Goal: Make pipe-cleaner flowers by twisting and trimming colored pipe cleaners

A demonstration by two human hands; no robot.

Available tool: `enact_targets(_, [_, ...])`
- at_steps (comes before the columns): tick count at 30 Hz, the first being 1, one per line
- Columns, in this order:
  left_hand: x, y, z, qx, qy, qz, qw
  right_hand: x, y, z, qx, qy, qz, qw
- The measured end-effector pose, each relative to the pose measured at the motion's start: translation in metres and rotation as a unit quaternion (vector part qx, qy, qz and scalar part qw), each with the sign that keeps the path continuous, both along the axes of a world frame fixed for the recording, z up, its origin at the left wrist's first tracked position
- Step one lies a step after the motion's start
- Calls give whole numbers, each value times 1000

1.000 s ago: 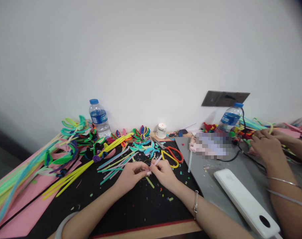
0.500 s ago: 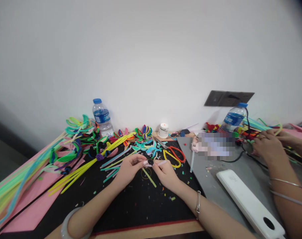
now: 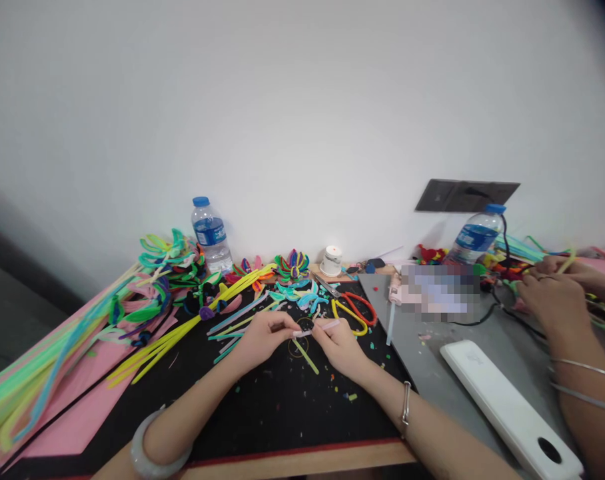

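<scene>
Between my two hands stretches a short pale pink pipe cleaner [image 3: 331, 325]. My left hand [image 3: 263, 339] is closed in a pinch on its left end. My right hand [image 3: 339, 348] grips it farther along, thumb and fingers together, and a bit of the stem sticks out beyond the fingers. Just below lies a loose yellow-green pipe cleaner piece [image 3: 306, 357] on the black mat [image 3: 282, 413]. Scissors [image 3: 355, 312] with red and yellow handles rest beyond my right hand. Behind my hands are cut stems and a turquoise pipe cleaner bundle [image 3: 302, 293].
Pipe cleaner flowers [image 3: 170, 250] and long stems [image 3: 57, 373] crowd the left side, beside a water bottle [image 3: 211, 233]. To the right are a glue gun [image 3: 395, 290], a white oblong device [image 3: 507, 407] and another person's hand [image 3: 552, 300]. A white spool [image 3: 331, 261] stands near the wall.
My fingertips have drawn slightly apart, and more of the pale stem shows straight between them. The whole view has shifted a little, so things appear farther right.
</scene>
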State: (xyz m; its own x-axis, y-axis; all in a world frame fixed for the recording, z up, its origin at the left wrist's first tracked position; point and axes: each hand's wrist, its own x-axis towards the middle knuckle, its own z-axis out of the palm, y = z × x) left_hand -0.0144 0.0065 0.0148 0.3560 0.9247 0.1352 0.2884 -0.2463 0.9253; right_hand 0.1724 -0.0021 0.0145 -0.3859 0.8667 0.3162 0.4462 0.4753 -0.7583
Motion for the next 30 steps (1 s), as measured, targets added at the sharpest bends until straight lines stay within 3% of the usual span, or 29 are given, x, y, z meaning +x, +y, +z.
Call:
enact_targets(9, [2,-3,-4,-92,-62,-92,990,0,-2,2,-20,26,4,999])
enact_targets(19, [12,-18,-3,-86,8,-145,986,-3,-5,-7,-15,-9,84,996])
enact_targets(22, [12,-14,-6,-54,-7,-101,993,-1,-2,-5,-31,8,64,997])
enact_targets(26, [11,-6,-7,-49,-96,3,994,3,2,3,-67,74,4,995])
enact_targets(30, [11,-3,-3,-101,-192,79,973,2,1,7,-107,99,35,989])
